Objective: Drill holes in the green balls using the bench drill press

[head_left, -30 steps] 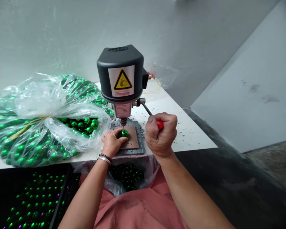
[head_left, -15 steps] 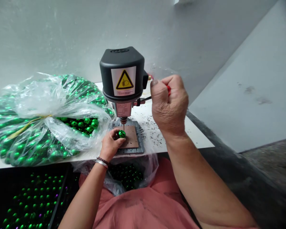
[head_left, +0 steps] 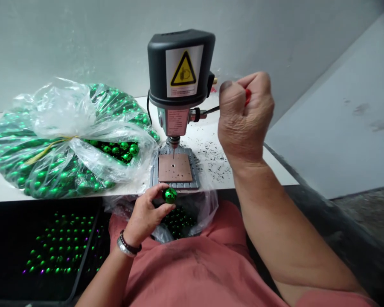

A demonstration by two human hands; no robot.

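Between the thumb and fingers of my left hand (head_left: pixel 149 209) is a shiny green ball (head_left: pixel 170 195). It is in front of the table edge, above an open plastic bag (head_left: pixel 208 209) of green balls on my lap. My right hand (head_left: pixel 246 115) is wrapped round the red-ended lever (head_left: pixel 213 110) of a small black drill press (head_left: pixel 181 68). The thin drill bit (head_left: pixel 174 152) points down over a brown board (head_left: pixel 166 168) with a small hole in it. That board lies on the grey machine base (head_left: pixel 194 166).
A large tied clear bag (head_left: pixel 60 115) full of green balls, torn open at one side, stands left of the drill press. Dark shavings (head_left: pixel 214 160) are scattered on the white table (head_left: pixel 278 172). At lower left a dark tray (head_left: pixel 73 294) shows rows of green balls.
My left hand has drawn the green ball off the brown board, back towards me past the table edge. My right hand still grips the lever. The camera view has shifted.
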